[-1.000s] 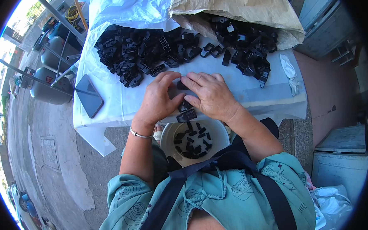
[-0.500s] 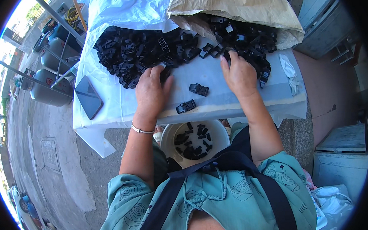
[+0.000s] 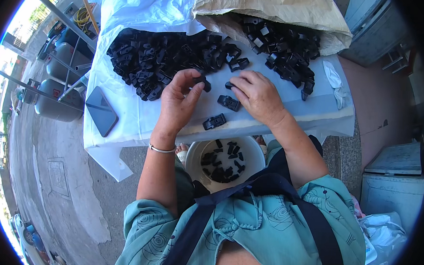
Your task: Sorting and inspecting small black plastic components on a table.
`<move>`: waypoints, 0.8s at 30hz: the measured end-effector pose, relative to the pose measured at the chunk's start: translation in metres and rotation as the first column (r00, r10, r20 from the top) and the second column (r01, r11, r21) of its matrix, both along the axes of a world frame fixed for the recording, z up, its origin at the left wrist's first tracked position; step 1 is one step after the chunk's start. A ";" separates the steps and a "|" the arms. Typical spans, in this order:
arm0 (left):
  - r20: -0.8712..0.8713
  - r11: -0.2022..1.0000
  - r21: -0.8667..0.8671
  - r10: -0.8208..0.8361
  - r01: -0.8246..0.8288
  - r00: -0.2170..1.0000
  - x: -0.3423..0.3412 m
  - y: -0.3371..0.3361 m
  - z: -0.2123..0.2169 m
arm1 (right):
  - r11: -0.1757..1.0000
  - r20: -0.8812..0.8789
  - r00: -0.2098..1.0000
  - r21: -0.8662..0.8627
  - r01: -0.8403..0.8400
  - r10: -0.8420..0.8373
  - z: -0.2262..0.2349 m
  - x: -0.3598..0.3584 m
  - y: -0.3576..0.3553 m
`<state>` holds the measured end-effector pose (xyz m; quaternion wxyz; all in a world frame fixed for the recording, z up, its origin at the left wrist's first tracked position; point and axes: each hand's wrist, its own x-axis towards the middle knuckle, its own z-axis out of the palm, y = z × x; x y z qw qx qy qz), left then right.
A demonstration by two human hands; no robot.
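Between thumb and fingers, my left hand (image 3: 177, 100) pinches a black plastic piece (image 3: 203, 83) just off the near edge of the left pile (image 3: 141, 61). My right hand (image 3: 262, 97) faces it across a small gap, fingertips closed on a smaller black plastic piece (image 3: 229, 85), mostly covered by the fingers. Two black clip-like plastic parts lie apart on the white sheet: one clip-like part (image 3: 229, 102) beside my right hand, another clip-like part (image 3: 214, 121) closer to the table edge. Beyond my right hand spreads the right pile (image 3: 292, 57) of similar black pieces.
A paper sack (image 3: 276, 6) opens over the right pile, and clear plastic film (image 3: 146, 9) lies behind the left one. A phone (image 3: 102, 111) rests at the table's left. Below the edge, a white bucket (image 3: 254, 158) holds several black pieces. A crumpled white glove-like item (image 3: 334, 83) lies right.
Both hands have drawn back from the piles and come closer together, each with a black piece. Some pieces at the near edges of the piles have shifted.
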<state>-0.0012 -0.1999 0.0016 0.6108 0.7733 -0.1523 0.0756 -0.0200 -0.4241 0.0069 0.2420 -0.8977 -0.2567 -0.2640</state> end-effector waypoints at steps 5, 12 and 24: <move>-0.054 0.995 0.060 -0.073 0.076 0.996 -0.006 0.003 -0.005 | 0.990 -0.084 0.987 -0.015 -0.141 0.139 0.004 -0.015 0.008; 0.188 0.957 0.286 -0.004 -0.051 0.982 -0.008 -0.002 -0.005 | 0.980 -0.045 0.999 0.200 -0.019 0.029 0.002 0.002 0.012; 0.096 0.948 0.315 -0.070 0.036 0.993 -0.006 -0.001 -0.008 | 0.897 -0.091 0.922 0.286 -0.337 0.375 -0.006 0.008 0.027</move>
